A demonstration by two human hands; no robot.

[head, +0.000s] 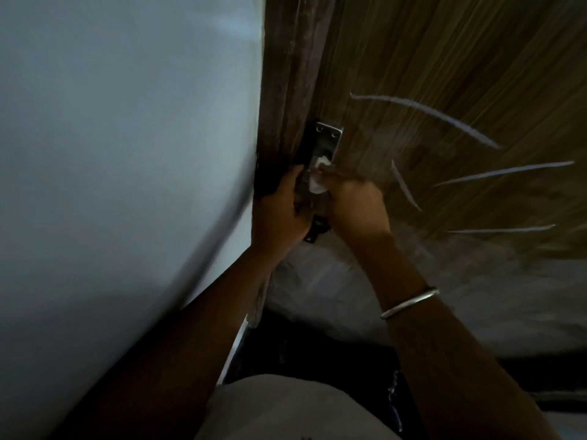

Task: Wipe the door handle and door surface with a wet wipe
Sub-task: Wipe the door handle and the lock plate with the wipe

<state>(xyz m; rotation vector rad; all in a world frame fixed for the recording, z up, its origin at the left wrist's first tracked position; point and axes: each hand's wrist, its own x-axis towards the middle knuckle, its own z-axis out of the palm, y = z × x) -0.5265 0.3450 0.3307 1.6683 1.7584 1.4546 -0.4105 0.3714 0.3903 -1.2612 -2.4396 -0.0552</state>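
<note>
Along door edge [306, 147] | left hand [282, 204] grips it | right hand [355, 201] pinches wet wipe [317, 181] on handle plate [328, 136] | handle underway, door surface [444, 74] seemingly pending

No writing, label, brand or number can be read: none on the door [444, 74], its metal plate [328, 138] or the wipe [316, 184].
</note>
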